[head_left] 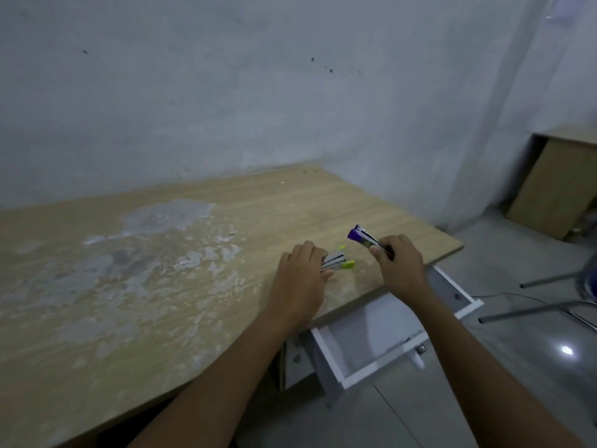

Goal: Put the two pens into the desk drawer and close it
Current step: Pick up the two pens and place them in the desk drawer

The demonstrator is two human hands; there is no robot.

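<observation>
Pens [368, 242] in hands (drawer [371, 337] open)

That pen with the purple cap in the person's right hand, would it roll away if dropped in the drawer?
Probably a little: the purple-capped pen looks slim and round. It seems stiff and light, pinched by the right hand. The open drawer has raised walls, which should stop it.

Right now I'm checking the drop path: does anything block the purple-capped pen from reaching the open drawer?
Nothing visible does. The right hand holds the purple-capped pen above the desk edge, and the open drawer below looks empty.
</observation>
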